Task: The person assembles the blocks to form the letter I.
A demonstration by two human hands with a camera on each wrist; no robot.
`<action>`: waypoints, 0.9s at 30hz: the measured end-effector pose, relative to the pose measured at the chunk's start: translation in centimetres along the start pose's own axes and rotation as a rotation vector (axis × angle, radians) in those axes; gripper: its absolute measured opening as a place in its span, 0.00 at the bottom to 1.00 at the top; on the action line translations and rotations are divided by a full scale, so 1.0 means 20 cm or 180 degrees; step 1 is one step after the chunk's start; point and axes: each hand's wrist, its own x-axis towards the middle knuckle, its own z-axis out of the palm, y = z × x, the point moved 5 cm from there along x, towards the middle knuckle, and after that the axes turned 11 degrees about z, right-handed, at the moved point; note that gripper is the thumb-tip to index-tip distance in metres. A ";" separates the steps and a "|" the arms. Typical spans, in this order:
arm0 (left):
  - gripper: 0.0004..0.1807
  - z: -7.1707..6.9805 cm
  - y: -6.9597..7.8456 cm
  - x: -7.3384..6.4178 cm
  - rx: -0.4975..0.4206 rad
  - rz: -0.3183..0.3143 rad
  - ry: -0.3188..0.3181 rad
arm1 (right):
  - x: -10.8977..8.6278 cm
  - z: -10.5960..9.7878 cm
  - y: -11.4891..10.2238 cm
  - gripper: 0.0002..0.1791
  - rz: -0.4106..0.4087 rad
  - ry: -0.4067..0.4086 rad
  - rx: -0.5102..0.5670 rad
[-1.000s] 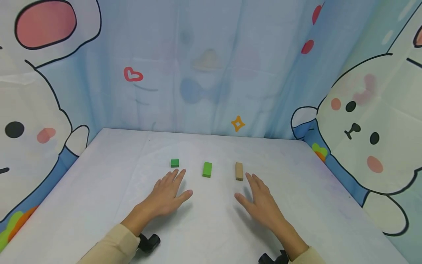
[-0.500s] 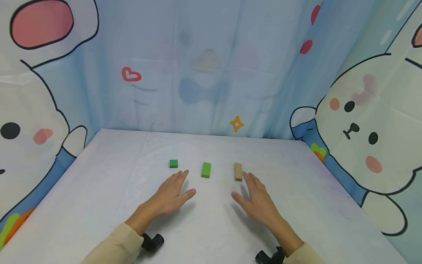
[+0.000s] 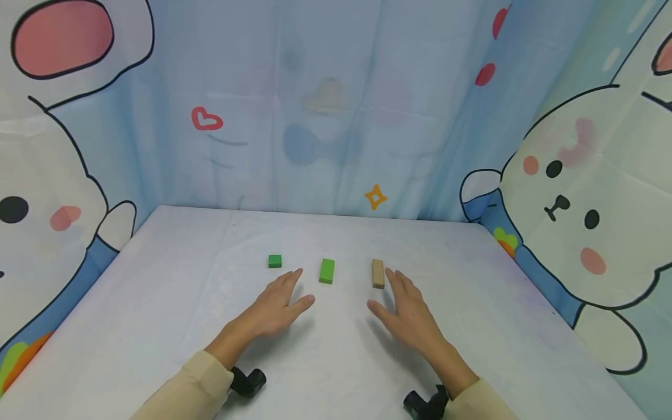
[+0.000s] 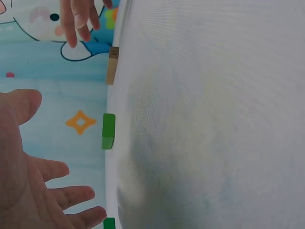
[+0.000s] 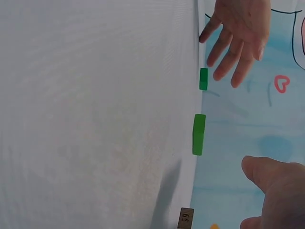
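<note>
Three small blocks lie apart in a rough row on the white table: a short dark-green block (image 3: 275, 261), a longer light-green block (image 3: 326, 271) and a natural wood block (image 3: 378, 273). Printed marks show on the wood block's end (image 5: 186, 218) in the right wrist view. My left hand (image 3: 275, 306) hovers with spread, nearly straight fingers just in front of the two green blocks, holding nothing. Over the table on the other side, my right hand (image 3: 409, 315) has its fingers extended and nothing in it. Its fingertips are close to the wood block; whether they touch cannot be told.
The table (image 3: 325, 361) is covered in white cloth. Behind it hangs a blue curtain (image 3: 252, 163) printed with cartoon animals, a heart and a star. A black wrist camera (image 3: 249, 382) sits under the left sleeve, another black camera (image 3: 425, 403) under the right.
Both hands have drifted slightly inward, toward each other, with fingers still extended. The blocks lie as before; the whole view has shifted a little.
</note>
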 end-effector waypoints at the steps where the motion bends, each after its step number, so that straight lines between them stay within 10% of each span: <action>1: 0.43 0.00 0.00 0.00 -0.0007 0.0000 0.0013 | 0.01 0.00 0.00 0.48 -0.0006 0.0011 0.0003; 27: 0.37 0.05 -0.03 0.13 -0.0048 0.0096 0.0489 | 0.10 0.00 0.06 0.48 0.0019 -0.0033 0.0112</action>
